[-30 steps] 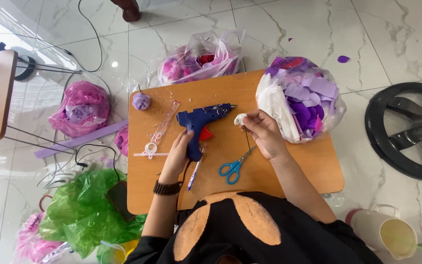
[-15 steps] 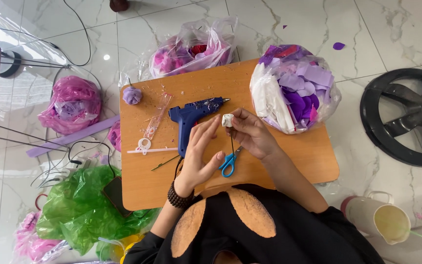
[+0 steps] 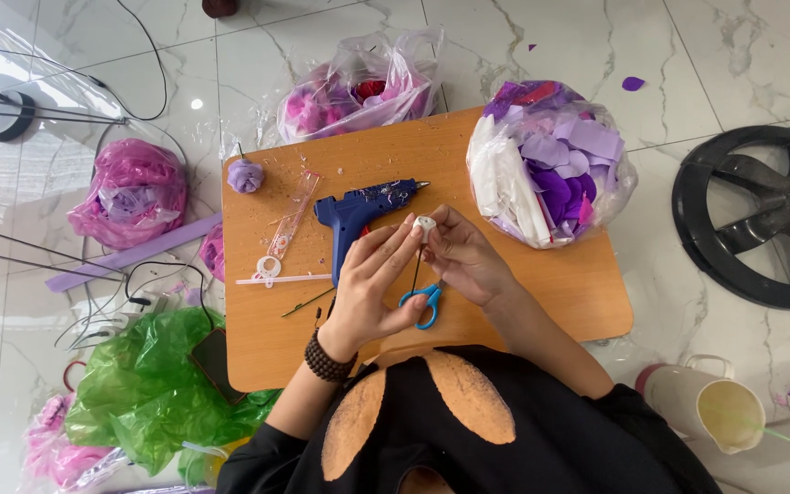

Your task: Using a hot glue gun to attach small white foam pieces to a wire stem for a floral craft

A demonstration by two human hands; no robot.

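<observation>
Over the middle of the low wooden table (image 3: 541,302), in the one head view, your two hands meet above the work. Your left hand (image 3: 372,293) curls in from the left, fingertips closed on a small white bud (image 3: 425,225), and your right hand (image 3: 464,261) pinches the same bud from the other side. A thin dark stem (image 3: 414,272) hangs straight down from it, so the piece sits between your hands, lifted just clear of the tabletop.

As a judgement, you are early in this flower: the core is on its stem, but no petals show around it. One finished purple flower (image 3: 246,175) lies near the table's far left corner, so most of the building looks left to do on the piece in hand.

The blue glue gun (image 3: 358,212) lies on its side just beyond your fingers, hard plastic with a metal tip pointing right. Blue-handled scissors (image 3: 421,303) rest flat under your hands. A clear ruler (image 3: 291,212) lies at a slant left of the gun.

A clear crinkled bag (image 3: 541,165) on the table's right part bulges with flat purple, lilac and white petal cutouts, soft and papery by the look. Another bag (image 3: 358,87) of pink and red pieces sits on the marble floor beyond the table. Glossy green plastic (image 3: 153,384) heaps at your left, and a cream jug (image 3: 710,407) stands at your right.
</observation>
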